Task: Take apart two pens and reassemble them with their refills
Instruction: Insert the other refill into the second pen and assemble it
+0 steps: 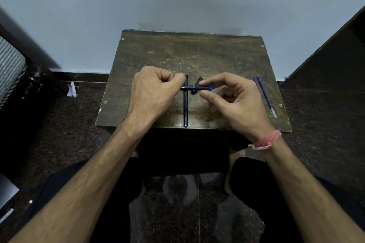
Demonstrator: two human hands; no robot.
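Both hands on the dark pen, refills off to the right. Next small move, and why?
Probably twist the grip section off: the left hand pinches the pen's barrel, the right hand its blue-ringed front end, and both refills already lie on the table.

Worn wooden table [197, 55], paper scrap [71, 89]

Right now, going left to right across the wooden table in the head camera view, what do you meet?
Left hand gripping one end of a pen → black pen barrel lying on the table → right hand, its fingers on the held pen's other end → two blue refills near the right edge.
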